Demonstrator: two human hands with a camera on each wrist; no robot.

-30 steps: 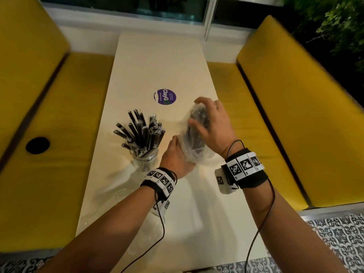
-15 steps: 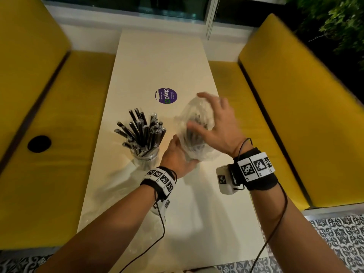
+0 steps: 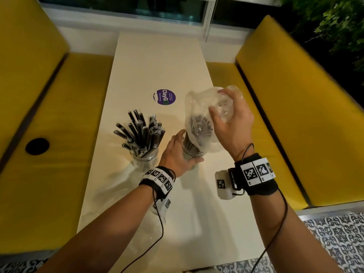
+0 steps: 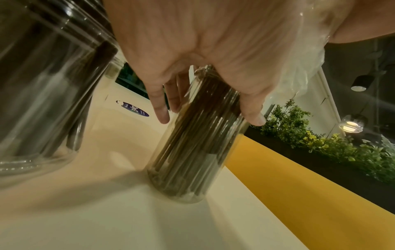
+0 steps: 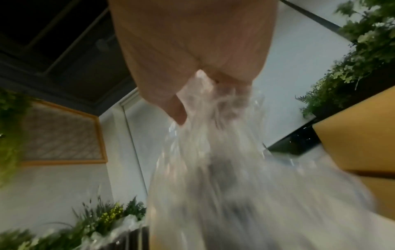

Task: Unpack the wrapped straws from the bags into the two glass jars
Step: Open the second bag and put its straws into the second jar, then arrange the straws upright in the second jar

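Bag [image 3: 199, 123] lifted higher — jar [image 4: 192, 152] gripped.

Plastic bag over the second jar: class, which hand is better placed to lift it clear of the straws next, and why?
Right. The right hand already grips the bag by its bunched top, above the straws. The left hand holds the jar, steadying it.

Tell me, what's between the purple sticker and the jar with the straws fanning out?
Nothing. In the head view, only bare white table lies between the purple sticker and the straws fanning out of the left jar.
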